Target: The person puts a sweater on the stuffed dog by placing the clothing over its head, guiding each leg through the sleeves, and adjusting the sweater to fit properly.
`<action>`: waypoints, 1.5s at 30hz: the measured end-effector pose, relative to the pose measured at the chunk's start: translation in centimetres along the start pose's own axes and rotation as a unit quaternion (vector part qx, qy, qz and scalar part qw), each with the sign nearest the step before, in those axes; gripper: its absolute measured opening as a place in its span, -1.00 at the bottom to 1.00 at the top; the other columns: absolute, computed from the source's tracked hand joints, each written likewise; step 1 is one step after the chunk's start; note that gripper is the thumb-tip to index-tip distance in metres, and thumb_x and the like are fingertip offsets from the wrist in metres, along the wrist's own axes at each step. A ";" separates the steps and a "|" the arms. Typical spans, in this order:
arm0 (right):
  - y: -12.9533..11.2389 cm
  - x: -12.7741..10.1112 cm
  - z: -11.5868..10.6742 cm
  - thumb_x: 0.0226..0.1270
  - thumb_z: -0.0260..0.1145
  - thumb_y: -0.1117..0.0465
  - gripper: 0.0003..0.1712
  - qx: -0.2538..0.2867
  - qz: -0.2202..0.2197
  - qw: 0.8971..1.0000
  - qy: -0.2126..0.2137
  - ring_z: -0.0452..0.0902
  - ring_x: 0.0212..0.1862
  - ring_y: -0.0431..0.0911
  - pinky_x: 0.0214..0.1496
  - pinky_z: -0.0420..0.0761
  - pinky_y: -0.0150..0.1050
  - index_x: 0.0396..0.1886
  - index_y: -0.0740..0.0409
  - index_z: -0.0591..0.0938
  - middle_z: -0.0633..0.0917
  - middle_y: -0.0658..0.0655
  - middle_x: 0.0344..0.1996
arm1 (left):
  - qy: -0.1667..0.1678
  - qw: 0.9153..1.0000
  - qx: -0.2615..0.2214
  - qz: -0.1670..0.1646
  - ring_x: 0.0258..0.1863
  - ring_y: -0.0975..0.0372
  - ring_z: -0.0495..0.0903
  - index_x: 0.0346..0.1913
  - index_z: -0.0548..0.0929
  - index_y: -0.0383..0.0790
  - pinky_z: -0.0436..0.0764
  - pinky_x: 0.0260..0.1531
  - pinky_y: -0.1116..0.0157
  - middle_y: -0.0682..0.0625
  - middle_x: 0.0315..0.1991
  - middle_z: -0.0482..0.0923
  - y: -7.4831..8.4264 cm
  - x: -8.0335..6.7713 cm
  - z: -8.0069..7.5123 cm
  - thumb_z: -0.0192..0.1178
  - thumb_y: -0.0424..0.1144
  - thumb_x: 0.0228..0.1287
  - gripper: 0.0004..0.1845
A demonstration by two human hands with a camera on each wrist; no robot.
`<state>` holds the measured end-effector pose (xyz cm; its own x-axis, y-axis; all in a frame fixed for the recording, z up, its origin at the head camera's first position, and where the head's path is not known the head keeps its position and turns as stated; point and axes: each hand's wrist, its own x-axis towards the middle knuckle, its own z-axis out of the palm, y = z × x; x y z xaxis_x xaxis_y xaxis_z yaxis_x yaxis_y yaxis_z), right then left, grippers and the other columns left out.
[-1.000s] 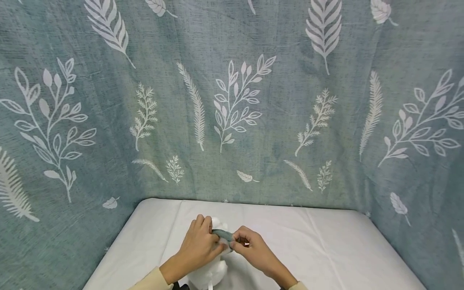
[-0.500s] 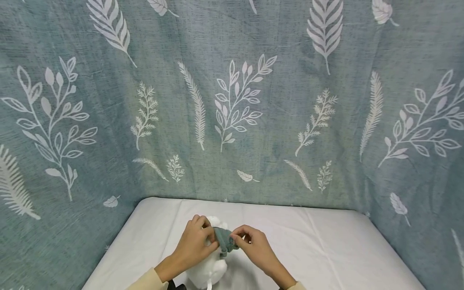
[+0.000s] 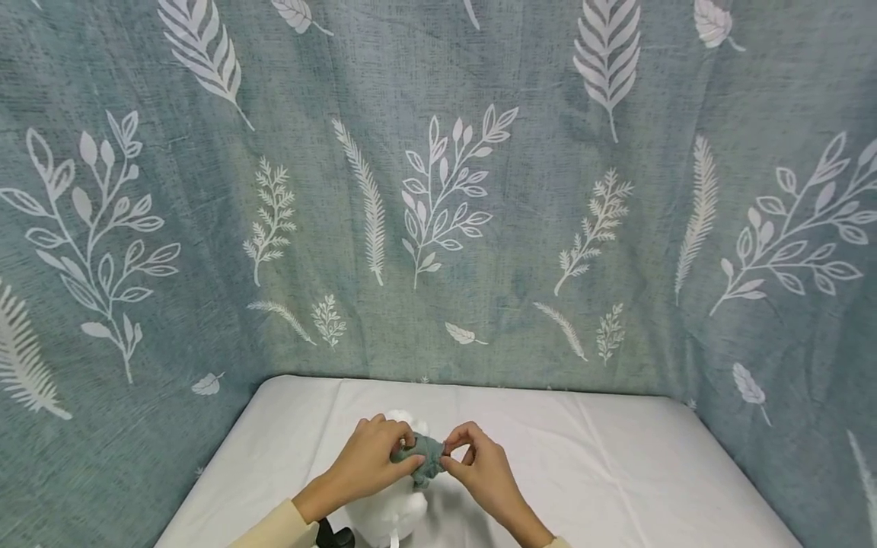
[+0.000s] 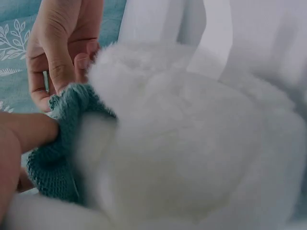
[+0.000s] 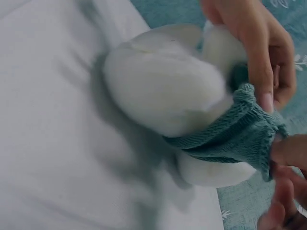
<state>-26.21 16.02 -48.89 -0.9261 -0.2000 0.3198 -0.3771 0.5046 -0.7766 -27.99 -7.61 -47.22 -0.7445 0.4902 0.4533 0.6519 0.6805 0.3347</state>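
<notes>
Both hands, left and right, now pinch the green scarf, bunched tighter round the white plush toy.

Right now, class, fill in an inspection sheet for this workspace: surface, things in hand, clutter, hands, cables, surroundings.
Surface: white sheet covering the table, faint creases.
Things in hand: white plush toy on the sheet, with a green knitted piece wrapped around it.
Clutter: small dark object at the near edge beside the plush; too little shows to identify it.
Hands: left hand pinches the knit's left end; right hand pinches its right end.
Cables: nothing seen.
Surroundings: blue-green leaf-print curtain behind and on both sides of the table.
</notes>
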 end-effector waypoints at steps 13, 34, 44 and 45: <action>0.1 -0.1 0.4 0.25 0.56 0.05 -0.72 -0.058 -0.027 0.998 0.002 0.36 -0.46 -0.27 -0.43 0.44 -0.34 -0.14 0.10 0.84 0.55 -0.13 -0.48 | -0.005 1.000 -0.003 0.012 -0.37 0.39 0.36 -0.30 0.80 0.05 0.35 -0.32 0.31 0.26 -0.35 0.47 -0.1 -0.2 0.0 0.48 0.00 0.24 -0.86; 0.6 0.5 0.4 0.25 0.52 0.09 -0.77 0.037 0.053 0.993 -0.096 0.35 -0.49 -0.20 -0.48 0.40 -0.34 -0.30 0.14 0.70 0.52 -0.04 -0.55 | -0.035 0.998 0.048 0.022 -0.42 0.38 0.28 -0.37 0.80 0.10 0.24 -0.38 0.30 0.28 -0.37 0.52 0.0 0.0 -0.5 0.48 -0.14 0.15 -0.96; 1.4 -0.1 -0.2 0.29 0.51 0.09 -0.78 0.085 0.085 0.988 -0.101 0.30 -0.52 -0.22 -0.49 0.32 -0.36 -0.33 0.14 0.70 0.43 -0.08 -0.60 | -0.045 0.994 0.098 -0.001 -0.42 0.30 0.24 -0.51 0.65 0.11 0.23 -0.33 0.24 0.24 -0.39 0.47 -0.4 -0.6 -2.0 0.41 -0.23 -0.02 -0.85; 1.5 0.0 -0.1 0.29 0.51 0.07 -0.77 0.085 0.086 0.988 -0.099 0.31 -0.50 -0.23 -0.47 0.34 -0.36 -0.31 0.13 0.71 0.44 -0.09 -0.59 | -0.048 0.994 0.097 0.002 -0.41 0.30 0.23 -0.50 0.63 0.10 0.23 -0.33 0.23 0.25 -0.40 0.45 -0.4 -0.6 -2.0 0.40 -0.24 -0.02 -0.84</action>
<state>-26.72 16.85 -49.98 -0.9531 -0.2928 0.0763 -0.1948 0.4005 -0.8954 -27.50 -9.25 -46.00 -0.7576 0.5369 0.3712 0.6222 0.7658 0.1624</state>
